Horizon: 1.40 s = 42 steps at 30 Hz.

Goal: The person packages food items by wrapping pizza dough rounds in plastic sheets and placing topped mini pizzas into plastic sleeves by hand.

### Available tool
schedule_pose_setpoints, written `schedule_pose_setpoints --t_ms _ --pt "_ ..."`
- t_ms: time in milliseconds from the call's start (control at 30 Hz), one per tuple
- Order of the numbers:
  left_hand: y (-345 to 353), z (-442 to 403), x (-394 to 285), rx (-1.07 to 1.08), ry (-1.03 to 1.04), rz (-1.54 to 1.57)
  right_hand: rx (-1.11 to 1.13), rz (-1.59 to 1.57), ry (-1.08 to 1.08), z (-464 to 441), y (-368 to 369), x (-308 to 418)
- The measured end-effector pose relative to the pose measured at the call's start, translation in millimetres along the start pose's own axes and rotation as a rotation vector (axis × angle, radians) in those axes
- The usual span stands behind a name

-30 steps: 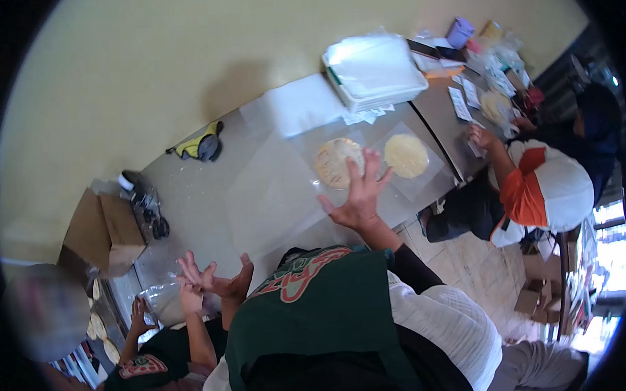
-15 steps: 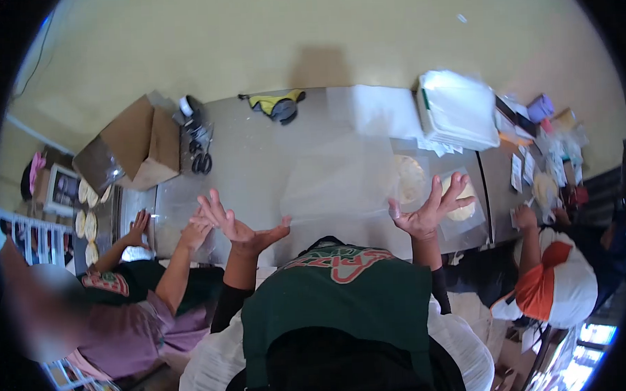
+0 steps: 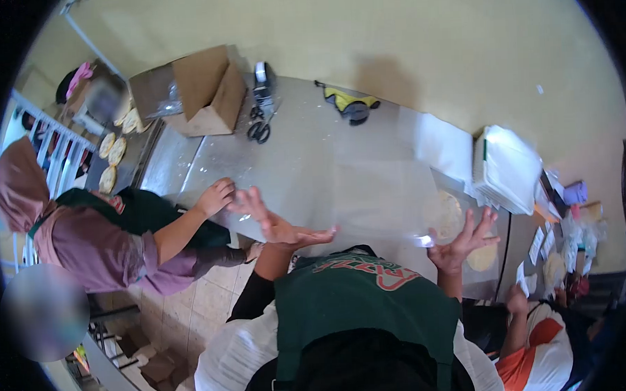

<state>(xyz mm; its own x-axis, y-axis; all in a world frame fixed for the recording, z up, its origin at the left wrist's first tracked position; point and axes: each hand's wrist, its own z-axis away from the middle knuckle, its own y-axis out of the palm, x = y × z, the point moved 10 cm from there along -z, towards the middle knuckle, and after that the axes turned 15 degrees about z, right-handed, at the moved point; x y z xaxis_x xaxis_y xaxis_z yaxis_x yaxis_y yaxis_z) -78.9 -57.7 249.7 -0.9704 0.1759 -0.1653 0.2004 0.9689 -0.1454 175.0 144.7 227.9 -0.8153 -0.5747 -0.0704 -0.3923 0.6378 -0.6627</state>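
Observation:
My left hand [image 3: 276, 226] is held over the table's front edge with its fingers spread and the thumb stretched inward. My right hand [image 3: 461, 245], also open with fingers apart, is at the other side. Between them is a clear plastic sheet [image 3: 375, 200]; its near edge runs close to both thumbs, and whether they touch it I cannot tell. Just beyond my right hand lies a pale round flatbread [image 3: 449, 215] under or in clear plastic. Another round flatbread [image 3: 482, 258] is partly hidden by my right fingers.
On the steel table [image 3: 297, 141] are a cardboard box [image 3: 209, 92], a tape dispenser [image 3: 261, 87], scissors [image 3: 258, 130], a yellow-and-grey item [image 3: 351, 106] and a stack of white packs [image 3: 506, 168]. One co-worker [image 3: 101, 237] stands left, another [image 3: 539, 339] right.
The view has turned and shifted, so the table appears tilted and further right. My hands stay spread. The left co-worker's hands have drawn together, and that person appears more upright.

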Motion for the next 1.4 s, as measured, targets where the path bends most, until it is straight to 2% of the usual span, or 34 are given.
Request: schedule_pose_setpoints --t_ms 133,233,300,500,633,733,1067,1200,1300,1400 --pt "13 -36 -28 0.026 0.063 0.043 0.039 -0.003 0.083 19 11 -17" --pt "20 -46 -36 0.046 0.161 0.106 0.049 0.018 0.151 31 12 -26" --pt "29 -36 -29 0.087 0.155 0.115 0.041 0.027 0.185 36 10 -27" --pt "42 2 -2 0.241 -0.016 0.158 -0.013 0.045 0.218 38 8 -28" --pt "35 35 14 0.336 -0.166 0.130 -0.121 0.063 0.129 19 -8 -14" --pt "25 43 21 0.318 -0.219 0.116 -0.129 0.079 -0.006 5 -13 3" --pt "12 62 22 0.173 -0.378 0.064 0.153 0.021 -0.009 8 32 9" --pt "24 28 7 0.144 -0.304 0.102 0.234 0.038 0.048 26 50 0" --pt "36 14 -6 0.179 -0.125 0.221 0.260 0.069 0.104 38 53 -12" --pt "53 21 -6 0.347 -0.173 0.287 0.286 0.083 0.193 50 55 -23"
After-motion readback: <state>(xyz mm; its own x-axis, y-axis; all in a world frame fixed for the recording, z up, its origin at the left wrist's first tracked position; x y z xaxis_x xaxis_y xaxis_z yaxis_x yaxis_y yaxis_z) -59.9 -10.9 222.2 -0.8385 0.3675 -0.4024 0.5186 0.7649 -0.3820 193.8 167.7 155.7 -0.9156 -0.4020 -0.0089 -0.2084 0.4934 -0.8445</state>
